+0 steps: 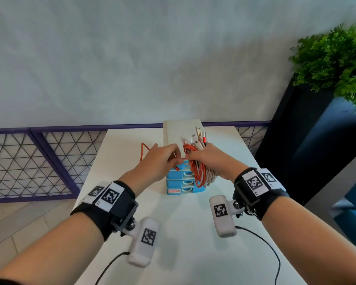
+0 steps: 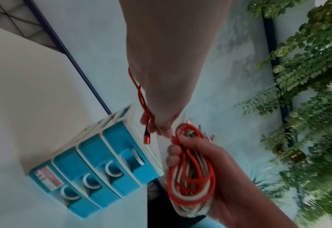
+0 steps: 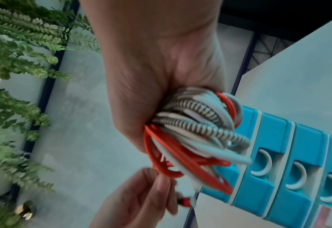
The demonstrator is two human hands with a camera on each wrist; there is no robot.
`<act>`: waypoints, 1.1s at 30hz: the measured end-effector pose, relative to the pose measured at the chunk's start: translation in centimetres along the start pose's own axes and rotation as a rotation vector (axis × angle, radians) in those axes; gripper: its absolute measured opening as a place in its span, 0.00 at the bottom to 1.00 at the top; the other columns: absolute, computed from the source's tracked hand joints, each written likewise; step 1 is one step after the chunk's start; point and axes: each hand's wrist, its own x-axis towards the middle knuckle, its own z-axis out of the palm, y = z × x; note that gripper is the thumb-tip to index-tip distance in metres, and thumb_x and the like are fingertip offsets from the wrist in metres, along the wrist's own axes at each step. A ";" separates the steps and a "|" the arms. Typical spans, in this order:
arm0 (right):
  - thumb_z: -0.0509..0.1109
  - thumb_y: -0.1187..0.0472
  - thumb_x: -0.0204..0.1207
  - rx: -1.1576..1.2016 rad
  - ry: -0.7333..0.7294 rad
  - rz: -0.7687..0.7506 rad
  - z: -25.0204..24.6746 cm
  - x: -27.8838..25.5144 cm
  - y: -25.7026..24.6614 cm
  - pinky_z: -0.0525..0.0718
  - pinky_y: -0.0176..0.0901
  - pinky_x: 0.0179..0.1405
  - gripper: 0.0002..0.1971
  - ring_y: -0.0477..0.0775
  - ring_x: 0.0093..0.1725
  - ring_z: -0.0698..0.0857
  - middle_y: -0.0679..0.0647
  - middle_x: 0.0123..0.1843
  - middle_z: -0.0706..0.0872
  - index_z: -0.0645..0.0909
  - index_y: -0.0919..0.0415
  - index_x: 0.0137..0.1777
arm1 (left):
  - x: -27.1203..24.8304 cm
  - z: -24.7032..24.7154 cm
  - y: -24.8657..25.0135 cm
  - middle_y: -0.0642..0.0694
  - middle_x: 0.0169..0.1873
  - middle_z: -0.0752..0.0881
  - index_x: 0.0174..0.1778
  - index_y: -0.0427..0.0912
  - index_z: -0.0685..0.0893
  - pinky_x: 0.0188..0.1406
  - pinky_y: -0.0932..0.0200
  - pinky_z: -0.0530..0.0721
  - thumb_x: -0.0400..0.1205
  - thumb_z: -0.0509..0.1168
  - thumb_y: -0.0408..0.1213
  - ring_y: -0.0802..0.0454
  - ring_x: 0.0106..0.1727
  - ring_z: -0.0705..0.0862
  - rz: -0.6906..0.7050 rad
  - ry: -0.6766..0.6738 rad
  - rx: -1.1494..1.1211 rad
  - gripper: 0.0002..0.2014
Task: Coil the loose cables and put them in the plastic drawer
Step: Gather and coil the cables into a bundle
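Observation:
My right hand point(image 1: 201, 159) grips a bundle of coiled cables point(image 1: 199, 171), red, white and braided, whose loops hang in front of the blue plastic drawer unit point(image 1: 179, 183). The bundle point(image 3: 196, 132) fills that fist point(image 3: 161, 77), and several plug ends point(image 1: 197, 136) stick up above it. My left hand point(image 1: 162, 159) pinches a loose red cable point(image 2: 141, 98) just left of the bundle; its red plug point(image 2: 146, 137) dangles below the fingers. The rest of that cable point(image 1: 143, 151) trails behind the left hand on the white table point(image 1: 183, 233). All drawers point(image 2: 95, 174) look closed.
A flat beige box point(image 1: 181, 132) lies behind the drawer unit at the table's far edge. A purple mesh railing point(image 1: 39, 161) runs behind the table. A dark planter with a green plant point(image 1: 337, 64) stands at the right. Black wrist-camera leads point(image 1: 261, 241) hang over the near table.

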 end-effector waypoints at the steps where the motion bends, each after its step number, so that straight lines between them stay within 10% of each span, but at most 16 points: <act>1: 0.70 0.65 0.74 -0.006 0.020 0.007 -0.2 0.0 0.1 0.86 0.44 0.37 0.02 0.54 0.31 0.85 0.57 0.32 0.85 0.80 0.63 0.41 | 0.1 -0.1 -0.6 0.55 0.31 0.84 0.42 0.45 0.80 0.48 0.57 0.71 0.82 0.64 0.42 0.49 0.39 0.84 -0.008 -0.045 0.027 0.06; 6: 0.69 0.67 0.73 -0.039 0.100 0.065 -1.3 0.3 1.1 0.84 0.44 0.36 0.03 0.53 0.30 0.83 0.57 0.31 0.83 0.77 0.62 0.40 | -0.6 -0.9 -3.3 0.56 0.30 0.84 0.39 0.47 0.85 0.35 0.63 0.73 0.82 0.59 0.40 0.51 0.42 0.84 -0.192 -0.187 0.073 0.10; 13: 0.71 0.69 0.73 -0.054 0.105 0.061 -1.2 0.5 2.1 0.87 0.37 0.30 0.02 0.50 0.26 0.85 0.58 0.32 0.87 0.80 0.64 0.41 | -1.7 -1.3 -4.3 0.55 0.36 0.89 0.44 0.44 0.87 0.43 0.67 0.76 0.84 0.59 0.36 0.59 0.42 0.84 -0.335 -0.392 -0.053 0.11; 17: 0.70 0.65 0.75 -0.073 0.139 0.016 -0.5 1.1 2.4 0.83 0.34 0.25 0.03 0.48 0.26 0.84 0.56 0.32 0.85 0.78 0.62 0.43 | -1.9 -1.2 -3.8 0.55 0.35 0.91 0.41 0.44 0.88 0.56 0.62 0.77 0.81 0.66 0.37 0.60 0.40 0.87 -0.406 -0.287 -0.437 0.06; 26: 0.70 0.42 0.76 0.199 0.078 -0.070 2.0 1.6 2.6 0.86 0.45 0.38 0.17 0.50 0.31 0.86 0.53 0.32 0.82 0.74 0.56 0.42 | -1.7 -0.4 -0.3 0.49 0.39 0.93 0.36 0.49 0.92 0.31 0.63 0.72 0.74 0.74 0.46 0.59 0.23 0.73 -0.412 -0.281 -0.590 0.06; 33: 0.78 0.58 0.71 0.213 -0.018 -0.049 2.7 1.3 2.3 0.85 0.50 0.42 0.10 0.57 0.37 0.85 0.62 0.37 0.84 0.80 0.62 0.43 | -1.8 0.2 1.0 0.53 0.33 0.91 0.34 0.49 0.89 0.26 0.67 0.74 0.76 0.73 0.44 0.61 0.22 0.77 -0.317 -0.271 -0.487 0.06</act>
